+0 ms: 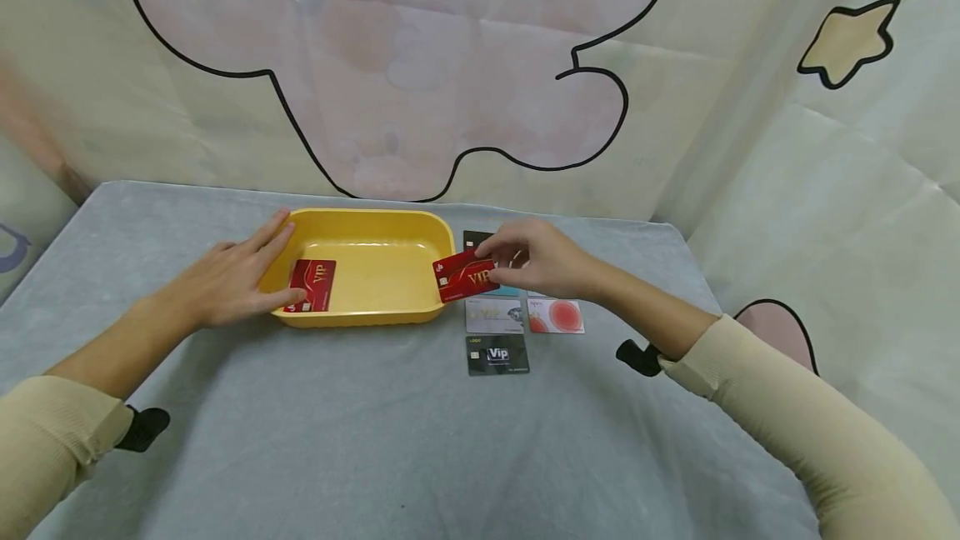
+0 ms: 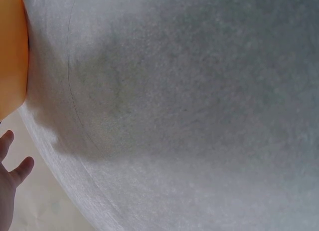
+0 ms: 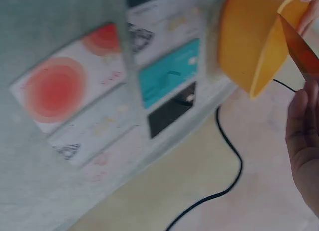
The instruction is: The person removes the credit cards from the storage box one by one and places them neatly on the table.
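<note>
My right hand [image 1: 543, 257] pinches a red VIP card [image 1: 465, 277] between thumb and fingers, at the right rim of a yellow tray [image 1: 382, 269]. The card is slightly tilted and overlaps that rim in the head view. Inside the tray at its left end lies another red VIP card [image 1: 321, 280]. My left hand [image 1: 232, 277] rests at the tray's left side, fingers extended along the rim, thumb overlapping the lower edge of the card inside. In the left wrist view only part of the left hand [image 2: 10, 181] shows near the tray's orange-looking side [image 2: 11, 56].
Right of the tray, cards lie in two columns: a black Vip card [image 1: 498, 355], a silver-white card [image 1: 491, 315], a teal card [image 3: 169, 74], a dark card [image 3: 173, 110], a white card with red circles [image 1: 558, 316] and paler ones. Grey cloth [image 1: 360, 432] covers the table.
</note>
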A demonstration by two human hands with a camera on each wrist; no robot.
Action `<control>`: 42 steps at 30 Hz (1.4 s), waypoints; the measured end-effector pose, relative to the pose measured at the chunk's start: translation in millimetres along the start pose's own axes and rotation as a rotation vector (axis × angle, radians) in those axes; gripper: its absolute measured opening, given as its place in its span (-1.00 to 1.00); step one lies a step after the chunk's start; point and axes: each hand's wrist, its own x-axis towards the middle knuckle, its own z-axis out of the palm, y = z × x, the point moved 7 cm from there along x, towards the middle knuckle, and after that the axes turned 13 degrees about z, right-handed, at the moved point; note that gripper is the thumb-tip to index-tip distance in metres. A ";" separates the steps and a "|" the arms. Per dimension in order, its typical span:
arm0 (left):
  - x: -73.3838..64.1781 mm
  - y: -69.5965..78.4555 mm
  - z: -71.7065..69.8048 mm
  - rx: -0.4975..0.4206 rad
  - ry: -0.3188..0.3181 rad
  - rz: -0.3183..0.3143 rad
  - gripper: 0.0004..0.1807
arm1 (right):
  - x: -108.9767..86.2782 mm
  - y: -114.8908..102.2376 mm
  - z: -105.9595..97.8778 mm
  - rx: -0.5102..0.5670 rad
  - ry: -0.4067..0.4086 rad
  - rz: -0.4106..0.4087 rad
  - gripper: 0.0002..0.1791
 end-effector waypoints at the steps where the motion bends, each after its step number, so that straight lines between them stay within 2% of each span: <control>1: -0.1 0.3 -0.1 -0.001 0.001 -0.001 0.11 | -2.7 5.7 -0.9 0.021 0.005 0.014 -0.69; 6: -0.1 -0.1 -0.1 -0.003 0.005 -0.004 0.11 | -16.0 33.5 -2.2 0.115 0.004 0.068 -0.68; 12: -0.3 0.1 0.3 0.001 0.003 -0.001 0.11 | -29.6 62.3 3.5 0.214 -0.047 0.135 -0.67; 21: -1.2 -0.4 0.5 -0.001 0.020 0.009 0.10 | -47.9 91.7 13.4 0.203 -0.097 0.196 -0.71; 26: -1.1 -0.9 1.2 0.006 0.013 0.011 0.11 | -56.5 104.3 16.2 0.188 -0.115 0.198 -0.73; 36: 0.4 -0.1 0.8 0.005 0.002 0.001 0.11 | -75.7 136.7 20.3 0.215 -0.108 0.272 -0.69; 42: 0.3 -0.9 0.8 0.007 -0.005 -0.004 0.12 | -86.2 148.5 23.6 0.218 -0.109 0.260 -0.70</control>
